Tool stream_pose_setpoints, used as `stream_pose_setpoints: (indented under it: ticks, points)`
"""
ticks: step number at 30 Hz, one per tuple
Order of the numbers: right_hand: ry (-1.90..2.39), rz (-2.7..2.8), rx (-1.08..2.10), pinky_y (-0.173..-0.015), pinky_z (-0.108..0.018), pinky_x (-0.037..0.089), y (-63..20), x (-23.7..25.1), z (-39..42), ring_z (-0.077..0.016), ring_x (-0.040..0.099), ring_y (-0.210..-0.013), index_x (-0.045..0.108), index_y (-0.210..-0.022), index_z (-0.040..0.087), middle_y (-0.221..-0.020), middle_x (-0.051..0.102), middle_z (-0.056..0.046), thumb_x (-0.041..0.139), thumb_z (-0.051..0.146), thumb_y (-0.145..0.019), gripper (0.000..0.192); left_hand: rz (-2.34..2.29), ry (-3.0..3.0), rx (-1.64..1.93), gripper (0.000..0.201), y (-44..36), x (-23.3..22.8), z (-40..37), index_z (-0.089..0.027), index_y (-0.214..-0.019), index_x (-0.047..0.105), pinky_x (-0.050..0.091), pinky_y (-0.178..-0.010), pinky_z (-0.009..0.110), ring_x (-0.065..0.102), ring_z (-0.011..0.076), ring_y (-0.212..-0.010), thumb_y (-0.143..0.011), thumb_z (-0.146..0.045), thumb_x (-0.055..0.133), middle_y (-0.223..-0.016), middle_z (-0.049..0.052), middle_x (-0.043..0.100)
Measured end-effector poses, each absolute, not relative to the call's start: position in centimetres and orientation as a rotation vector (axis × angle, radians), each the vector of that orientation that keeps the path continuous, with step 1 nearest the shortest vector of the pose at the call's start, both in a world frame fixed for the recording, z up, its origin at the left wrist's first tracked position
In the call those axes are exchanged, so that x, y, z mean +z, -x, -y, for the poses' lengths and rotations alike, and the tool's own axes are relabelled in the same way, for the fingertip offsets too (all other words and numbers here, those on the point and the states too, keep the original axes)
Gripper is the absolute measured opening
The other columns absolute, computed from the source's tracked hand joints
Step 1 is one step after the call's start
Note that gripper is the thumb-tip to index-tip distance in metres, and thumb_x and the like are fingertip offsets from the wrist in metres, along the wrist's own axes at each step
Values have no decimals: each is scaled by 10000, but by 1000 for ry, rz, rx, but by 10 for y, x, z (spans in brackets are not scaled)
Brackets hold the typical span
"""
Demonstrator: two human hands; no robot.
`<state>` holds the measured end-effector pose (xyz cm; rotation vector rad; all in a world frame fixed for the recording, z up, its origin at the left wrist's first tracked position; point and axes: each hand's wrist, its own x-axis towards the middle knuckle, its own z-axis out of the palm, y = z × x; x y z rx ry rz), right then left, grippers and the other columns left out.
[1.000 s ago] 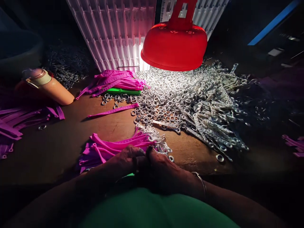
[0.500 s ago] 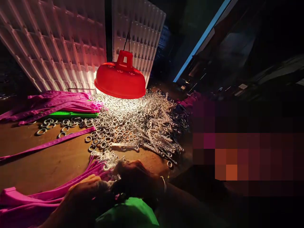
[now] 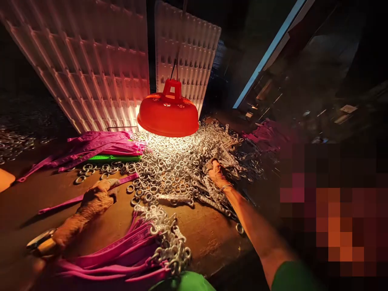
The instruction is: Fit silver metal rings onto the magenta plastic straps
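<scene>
My left hand is closed on a single pink strap that lies on the brown tabletop; its free end sticks out beyond my fingers. At the right side of the pile, my right hand reaches into silvery ridged strips with its fingers closed; what they pinch is too small to make out. Loose silvery rings spread across the middle between both hands. Closest to me lies a bundle of pink straps with silvery rings and links at their right ends.
A red lamp hangs low over the pile. Behind it stand ribbed translucent panels. More pink straps rest on a green piece at the left. Further pink items lie back right. Part of the right side is pixelated.
My hands were together at the near bundle and have parted. The left went to the single pink strap and took hold; the right reached forward into the strips. The bundle now lies released.
</scene>
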<state>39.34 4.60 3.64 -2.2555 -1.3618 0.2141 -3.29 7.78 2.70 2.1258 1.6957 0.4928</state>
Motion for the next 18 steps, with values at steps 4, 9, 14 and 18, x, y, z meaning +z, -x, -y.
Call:
stream_pose_setpoints:
  ticks: [4, 9, 14, 18]
  points:
    - [2435, 1492, 71, -584, -265, 242, -388, 35, -66, -155, 403, -634, 621, -972, 76, -709, 532, -88, 494, 143, -755, 260, -1747, -2378, 216, 376, 33, 23, -91, -136, -1089, 650, 404, -889, 421, 547, 307, -1043, -782, -190, 440, -1075, 133, 650]
    - [2549, 1716, -80, -571, -259, 264, -396, 28, -72, -165, 443, -625, 621, -1028, 102, -719, 571, -101, 488, 154, -770, 295, -1752, -2401, 191, 400, 30, 16, -95, -130, -1167, 611, 360, -895, 428, 499, 294, -1060, -815, -184, 428, -1125, 147, 609]
    - [2572, 1776, -133, -571, -257, 285, -398, 26, -69, -160, 456, -605, 595, -1070, 100, -732, 577, -97, 503, 153, -750, 337, -1763, -2379, 145, 442, 28, 14, -98, -106, -1212, 584, 340, -921, 448, 483, 309, -1076, -803, -172, 429, -1139, 162, 595]
    - [2516, 1802, -86, -558, -246, 282, -397, 28, -65, -143, 416, -576, 593, -1036, 97, -665, 531, -55, 508, 139, -733, 318, -1707, -2421, 168, 411, 25, 20, -96, -125, -1157, 621, 399, -857, 396, 547, 274, -970, -796, -158, 426, -1066, 143, 623]
